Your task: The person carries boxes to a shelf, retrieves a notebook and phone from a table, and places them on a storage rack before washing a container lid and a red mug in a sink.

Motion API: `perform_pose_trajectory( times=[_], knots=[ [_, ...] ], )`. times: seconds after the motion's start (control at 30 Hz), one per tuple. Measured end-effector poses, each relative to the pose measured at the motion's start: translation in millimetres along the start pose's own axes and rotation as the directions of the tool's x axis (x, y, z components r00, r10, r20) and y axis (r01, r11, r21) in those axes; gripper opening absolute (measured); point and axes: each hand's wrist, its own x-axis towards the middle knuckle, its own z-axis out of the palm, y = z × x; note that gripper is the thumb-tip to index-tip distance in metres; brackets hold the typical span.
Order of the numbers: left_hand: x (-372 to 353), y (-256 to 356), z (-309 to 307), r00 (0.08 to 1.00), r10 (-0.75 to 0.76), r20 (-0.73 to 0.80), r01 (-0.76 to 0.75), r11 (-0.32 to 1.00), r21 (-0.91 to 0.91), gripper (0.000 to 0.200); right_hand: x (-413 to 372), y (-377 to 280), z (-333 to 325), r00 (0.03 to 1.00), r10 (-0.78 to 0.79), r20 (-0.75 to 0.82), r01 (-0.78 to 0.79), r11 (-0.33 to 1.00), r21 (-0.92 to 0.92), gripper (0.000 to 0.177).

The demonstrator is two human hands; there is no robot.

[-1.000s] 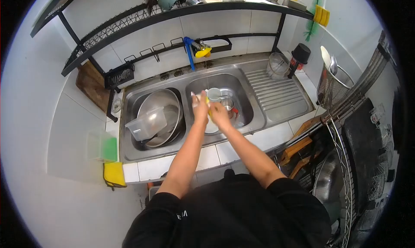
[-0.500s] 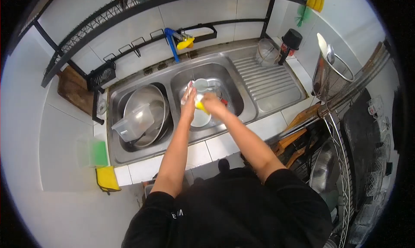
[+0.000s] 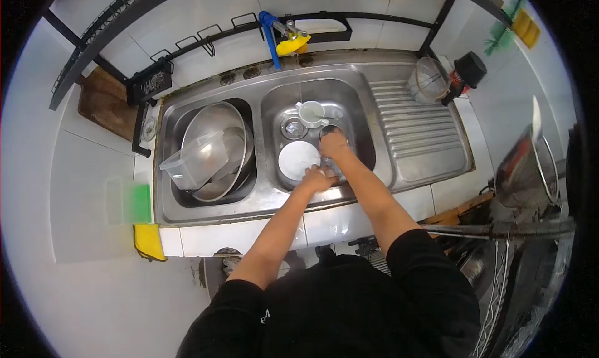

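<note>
A round white plate [image 3: 298,160] lies in the front of the right-hand sink basin [image 3: 269,118]. My left hand [image 3: 319,178] is at its lower right rim, fingers bent onto the edge. Just above and to the right, my right hand [image 3: 335,145] is closed on a small round metal cup [image 3: 329,130] with a dark inside; the fingers partly cover it. Behind them stands a white two-handled bowl [image 3: 311,113] with a spoon-like utensil in it. The metal drain strainer [image 3: 294,128] shows beside the bowl.
The left basin holds a large metal bowl [image 3: 209,118] with a clear plastic container [image 3: 198,161] in it. A blue-and-yellow tap [image 3: 291,44] rises behind. A clear pitcher [image 3: 428,80] and black-handled pan [image 3: 469,70] sit by the ribbed drainboard [image 3: 415,124]. A rack stands at right.
My hands have parted and come lower in the basin. The yellow sponge that was in my right hand is no longer visible; that hand now grips the metal cup. The view has shifted closer.
</note>
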Motion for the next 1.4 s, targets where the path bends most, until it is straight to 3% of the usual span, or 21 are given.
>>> perform_pose_trajectory(
  times=[0.07,0.2,0.3,0.37,0.5,0.6,0.63,0.67,0.77,0.83,0.9,0.93,0.97,1.0,1.03,1.1,1.23,1.3,1.33,1.37,1.4],
  knots=[
    [7.4,-2.6,-6.3,0.970,0.207,0.130,-0.200,0.978,-0.064,0.070,18.2,5.1,11.2,0.982,-0.054,0.184,0.061,0.998,-0.031,0.032],
    [23.6,-22.4,0.5,0.963,0.058,0.262,0.056,0.911,-0.409,0.075,27.7,7.0,17.0,0.986,-0.014,0.169,-0.010,0.990,0.141,0.031],
    [75.1,-59.1,38.6,0.985,0.031,-0.170,-0.095,0.919,-0.382,0.077,-7.5,32.6,-22.0,0.992,0.096,0.084,-0.122,0.906,0.406,0.034],
    [17.0,-17.9,-28.3,0.964,-0.249,-0.091,-0.031,0.236,-0.971,0.079,-16.9,38.4,-30.9,0.982,0.186,0.045,-0.175,0.779,0.602,0.037],
    [-5.7,-23.4,-76.6,0.960,-0.032,-0.278,-0.279,-0.156,-0.948,0.076,-38.7,-13.2,-67.7,0.905,0.220,0.364,-0.255,-0.406,0.878,0.042],
    [-17.8,-50.7,-115.5,0.994,0.042,-0.103,-0.092,-0.214,-0.972,0.066,-61.5,-45.6,-85.2,0.947,0.131,0.294,-0.257,-0.243,0.935,0.037],
    [-7.5,-65.4,-126.7,0.996,0.084,0.021,0.033,-0.142,-0.989,0.060,-71.9,-46.9,-88.1,0.937,-0.057,-0.344,0.340,0.365,0.867,0.039],
    [-7.6,-67.0,-135.6,0.982,0.117,0.148,0.156,-0.064,-0.986,0.056,-77.8,-46.9,-89.4,0.569,-0.527,-0.631,0.764,0.622,0.170,0.041],
    [-33.4,-56.7,-143.2,0.975,-0.065,0.214,0.209,-0.082,-0.975,0.052,-60.3,-43.0,-67.1,0.756,-0.444,-0.480,0.607,0.749,0.263,0.043],
    [-44.7,-54.6,-128.7,0.993,0.042,0.110,0.116,-0.172,-0.978,0.052,-48.3,-55.6,-71.8,0.826,-0.371,-0.425,0.537,0.749,0.389,0.039],
    [-49.9,-39.8,-117.9,0.946,-0.220,-0.237,-0.291,-0.263,-0.920,0.054,-41.2,-87.0,-93.4,0.953,0.273,0.132,-0.025,-0.362,0.932,0.038],
    [-56.0,-43.2,-124.4,0.946,-0.218,-0.239,-0.293,-0.261,-0.920,0.054,-41.5,-96.8,-95.0,0.958,0.248,0.143,-0.011,-0.469,0.883,0.034],
    [-64.7,-48.1,-136.0,0.974,-0.160,-0.160,-0.194,-0.224,-0.955,0.051,-50.1,-101.7,-96.0,0.958,0.249,0.140,-0.007,-0.469,0.883,0.034],
    [-73.3,-53.6,-148.8,0.991,-0.106,-0.076,-0.094,-0.181,-0.979,0.048,-62.5,-105.0,-95.1,0.831,0.203,-0.519,0.466,0.256,0.847,0.037],
    [-79.0,-58.8,-158.2,0.998,-0.055,0.012,0.004,-0.131,-0.991,0.045,-71.1,-104.8,-95.4,0.473,-0.266,-0.840,0.671,0.726,0.148,0.040],
    [-80.3,-67.5,-158.4,0.995,-0.097,0.035,0.030,-0.054,-0.998,0.045,-61.9,-92.9,-66.7,0.596,-0.472,-0.649,0.709,0.689,0.150,0.047],
    [-89.2,-66.2,-137.6,0.991,-0.018,-0.132,-0.133,-0.091,-0.987,0.052,-62.4,-110.2,-91.4,0.999,0.003,-0.046,0.044,0.273,0.961,0.051],
    [-78.3,-66.9,-129.0,0.931,-0.092,-0.354,-0.365,-0.171,-0.915,0.056,-73.6,-135.2,-112.3,0.971,0.206,0.123,-0.004,-0.495,0.869,0.050],
    [-85.6,-65.4,-138.6,0.966,-0.070,-0.250,-0.257,-0.147,-0.955,0.059,-64.3,-138.7,-80.6,0.917,0.251,-0.310,0.302,0.071,0.951,0.047],
    [-93.6,-64.9,-149.8,0.966,-0.063,-0.249,-0.256,-0.145,-0.956,0.059,-71.8,-133.9,-77.9,0.914,0.257,-0.313,0.304,0.074,0.950,0.047],
    [-102.4,-65.7,-162.9,0.991,-0.058,-0.124,-0.124,-0.006,-0.992,0.059,-78.5,-125.3,-76.7,0.819,-0.024,-0.574,0.515,0.474,0.714,0.046]
  ],
)
